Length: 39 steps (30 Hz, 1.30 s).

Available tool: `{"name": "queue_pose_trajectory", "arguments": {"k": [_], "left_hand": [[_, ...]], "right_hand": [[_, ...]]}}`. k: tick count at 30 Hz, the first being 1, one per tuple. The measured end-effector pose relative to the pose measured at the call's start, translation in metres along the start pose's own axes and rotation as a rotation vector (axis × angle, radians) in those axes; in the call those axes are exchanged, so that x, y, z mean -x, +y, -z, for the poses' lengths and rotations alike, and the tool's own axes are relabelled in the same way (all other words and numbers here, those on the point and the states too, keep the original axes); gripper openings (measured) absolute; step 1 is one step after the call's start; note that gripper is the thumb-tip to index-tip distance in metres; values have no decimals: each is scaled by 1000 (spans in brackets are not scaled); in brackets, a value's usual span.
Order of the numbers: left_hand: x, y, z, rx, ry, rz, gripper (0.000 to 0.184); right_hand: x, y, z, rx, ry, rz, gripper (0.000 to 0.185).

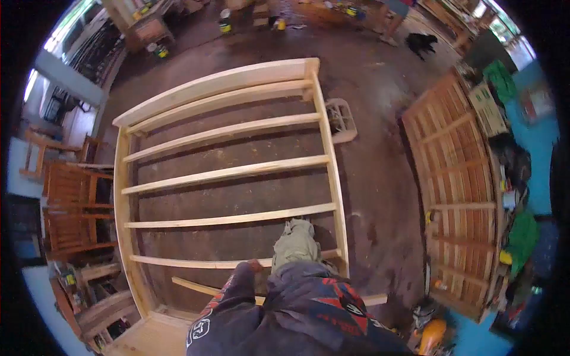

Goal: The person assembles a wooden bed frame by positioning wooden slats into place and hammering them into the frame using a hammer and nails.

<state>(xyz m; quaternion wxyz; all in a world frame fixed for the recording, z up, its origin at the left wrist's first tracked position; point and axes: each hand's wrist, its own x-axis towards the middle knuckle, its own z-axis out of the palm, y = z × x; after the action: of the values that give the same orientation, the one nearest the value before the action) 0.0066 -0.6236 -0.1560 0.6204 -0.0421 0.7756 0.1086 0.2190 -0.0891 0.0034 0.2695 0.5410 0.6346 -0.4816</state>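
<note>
Slats (228, 173) of pale, straight-edged wood span the frame (335, 187) on brown floor (380, 196), mostly open beyond its right edge. My left hand (255, 266) is at the nearest slat (196, 263); I can't tell either grip.

We observe: bed-like frame (228, 170), pale yellow wood; floor (380, 196), dark brown; wall (540, 172) at right edge, turquoise; dog-like shape (421, 43), upper right, black.
</note>
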Motion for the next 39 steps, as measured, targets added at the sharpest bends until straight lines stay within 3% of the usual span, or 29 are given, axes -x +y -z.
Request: {"name": "queue_pose_trajectory", "arguments": {"k": [2,4,6,11,14,16,17,20,21,22,26,29,32,34,39], "left_hand": [[-3,61,30,-205,156,-335,40],[53,130,81,201,471,-336,37],[74,165,117,458,657,-549,34],[100,198,166,811,806,-478,33],[85,170,135,801,863,-282,30],[85,150,89,957,881,-56,27],[82,135,57,842,873,-61,26],[60,96,-59,475,658,360,30],[76,94,-101,509,664,309,30],[87,100,-134,405,577,406,29],[160,207,-234,558,518,346,27],[114,317,-290,617,375,261,40],[67,418,-300,601,202,140,56],[70,460,-302,908,322,269,56],[81,513,-317,1396,666,582,57]], "right_hand": [[-24,-48,18,52,-4,38,29],[-37,-88,25,98,-2,82,30],[-45,-122,31,149,-8,123,30],[-74,-202,41,355,-86,265,31],[-101,-255,43,548,-158,372,32],[-116,-289,48,699,-193,462,32],[-128,-305,52,781,-208,515,32],[-176,-348,69,1043,-264,702,33],[-191,-363,73,1125,-286,769,33],[-207,-381,79,1201,-306,842,34],[-259,-430,114,1375,-377,1086,34],[-293,-424,138,1418,-442,1216,35],[-328,-418,170,1452,-500,1381,36],[-352,-418,183,1296,-666,1533,37],[-356,-425,203,1460,-605,1376,37]]}}
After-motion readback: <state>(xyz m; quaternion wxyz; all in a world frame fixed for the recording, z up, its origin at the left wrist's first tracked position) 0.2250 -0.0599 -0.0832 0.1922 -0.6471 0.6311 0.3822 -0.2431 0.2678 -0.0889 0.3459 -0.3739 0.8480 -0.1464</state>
